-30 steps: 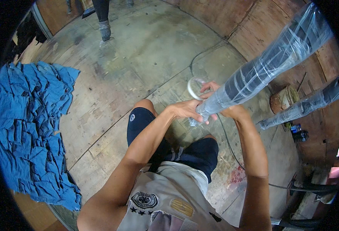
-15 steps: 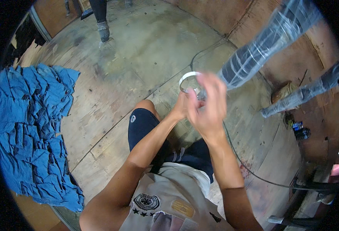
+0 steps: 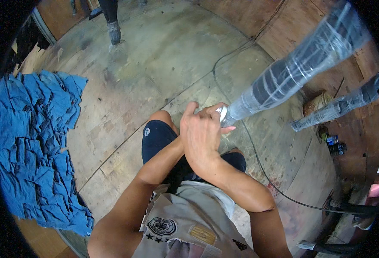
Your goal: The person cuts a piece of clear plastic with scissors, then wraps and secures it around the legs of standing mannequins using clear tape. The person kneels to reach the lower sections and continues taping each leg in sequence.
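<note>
A long pole (image 3: 292, 73) wrapped in clear film slants from the upper right down to my hands over my knees. My right hand (image 3: 202, 137) crosses over my left wrist with its back facing up, at the pole's lower end. A white sliver of a tape roll (image 3: 221, 114) shows at its fingers. My left hand (image 3: 198, 109) is mostly hidden under it. Only its fingertips show, curled at the pole's tip. A second wrapped pole (image 3: 344, 105) lies further right.
I sit on a worn wooden floor. A big heap of blue cloths (image 3: 30, 146) lies on the left. A thin black cable (image 3: 258, 159) curves across the floor. Another person's legs (image 3: 112, 21) stand at the top. Small dark items (image 3: 333, 145) and a round object (image 3: 316, 103) sit on the right.
My right hand carried the tape roll around the pole's end, from the right side over the top and down across my left wrist. The roll's ring is now mostly hidden.
</note>
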The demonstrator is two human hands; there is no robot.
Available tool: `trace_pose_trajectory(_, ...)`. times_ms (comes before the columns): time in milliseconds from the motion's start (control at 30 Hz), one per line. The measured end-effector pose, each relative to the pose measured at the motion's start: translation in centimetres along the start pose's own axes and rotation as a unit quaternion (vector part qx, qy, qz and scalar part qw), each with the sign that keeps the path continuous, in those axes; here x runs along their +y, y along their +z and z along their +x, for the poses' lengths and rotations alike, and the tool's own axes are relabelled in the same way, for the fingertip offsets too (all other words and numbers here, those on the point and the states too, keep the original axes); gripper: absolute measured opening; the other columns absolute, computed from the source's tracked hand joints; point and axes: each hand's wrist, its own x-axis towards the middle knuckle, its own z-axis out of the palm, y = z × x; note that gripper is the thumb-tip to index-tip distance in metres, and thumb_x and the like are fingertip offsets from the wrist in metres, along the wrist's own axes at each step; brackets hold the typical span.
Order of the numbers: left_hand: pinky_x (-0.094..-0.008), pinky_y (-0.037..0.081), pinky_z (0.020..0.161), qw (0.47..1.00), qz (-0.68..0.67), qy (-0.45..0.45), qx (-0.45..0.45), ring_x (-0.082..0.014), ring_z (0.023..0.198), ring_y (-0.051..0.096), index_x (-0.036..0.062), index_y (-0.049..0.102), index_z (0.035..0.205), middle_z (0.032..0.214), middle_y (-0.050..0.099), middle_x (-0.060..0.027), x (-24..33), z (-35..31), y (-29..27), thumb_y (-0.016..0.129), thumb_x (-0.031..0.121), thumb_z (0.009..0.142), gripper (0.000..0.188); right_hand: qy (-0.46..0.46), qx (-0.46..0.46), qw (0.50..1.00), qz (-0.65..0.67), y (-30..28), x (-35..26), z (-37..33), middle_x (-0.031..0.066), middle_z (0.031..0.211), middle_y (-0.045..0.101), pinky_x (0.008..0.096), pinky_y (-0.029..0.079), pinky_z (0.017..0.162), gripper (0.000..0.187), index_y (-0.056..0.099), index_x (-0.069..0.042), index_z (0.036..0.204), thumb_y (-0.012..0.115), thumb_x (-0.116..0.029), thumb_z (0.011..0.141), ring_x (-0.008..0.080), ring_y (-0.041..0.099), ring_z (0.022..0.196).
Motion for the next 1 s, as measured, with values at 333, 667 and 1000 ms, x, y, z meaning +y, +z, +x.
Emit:
trace_pose_trajectory(333, -0.0320, 0.051, 0.084, 0.988, -0.024, -0.056, -0.140, -0.0127, 0.092, 0.062, 0.0060, 0.063, 0.121, 0.100, 0.069, -0.0065, -3.2, 4.1, 2.6, 0.082, 0.024, 0.081, 0.047, -0.058, -0.119, 0.980, 0.147, -2.1, 3.2, -4.9, 0.0021, 0.071, 0.073, 0.0350, 0.048, 0.067, 0.028, 0.075, 0.000, 0.106, 0.064, -0.016, 0.087, 0.0163, 0.069, 0.065)
trace_pose_trajectory(667, -0.0316, 0.048, 0.067, 0.979, -0.061, 0.005, -0.196, -0.0124, 0.073, 0.057, -0.0018, 0.065, 0.093, 0.079, 0.064, -0.0021, -4.0, 5.4, -0.8, 0.079, 0.014, 0.071, 0.031, -0.096, 0.039, 0.870, 0.482, 10.7, 12.9, -10.8, 0.0147, 0.078, 0.070, 0.0477, 0.048, 0.082, 0.013, 0.071, -0.006, 0.100, 0.074, -0.013, 0.089, 0.0306, 0.067, 0.078)
trace_pose_trajectory(1000, -0.0305, 0.051, 0.080, 0.946, -0.196, -0.061, -0.251, -0.0132, 0.089, 0.063, 0.0021, 0.066, 0.105, 0.097, 0.069, -0.0033, -4.0, 3.9, 1.4, 0.083, 0.015, 0.070, 0.041, -0.346, -0.066, 0.761, 0.544, 20.0, 15.9, 5.8, 0.0117, 0.117, 0.067, 0.0443, 0.043, 0.105, 0.022, 0.073, -0.006, 0.111, 0.069, -0.015, 0.091, 0.0313, 0.062, 0.110)
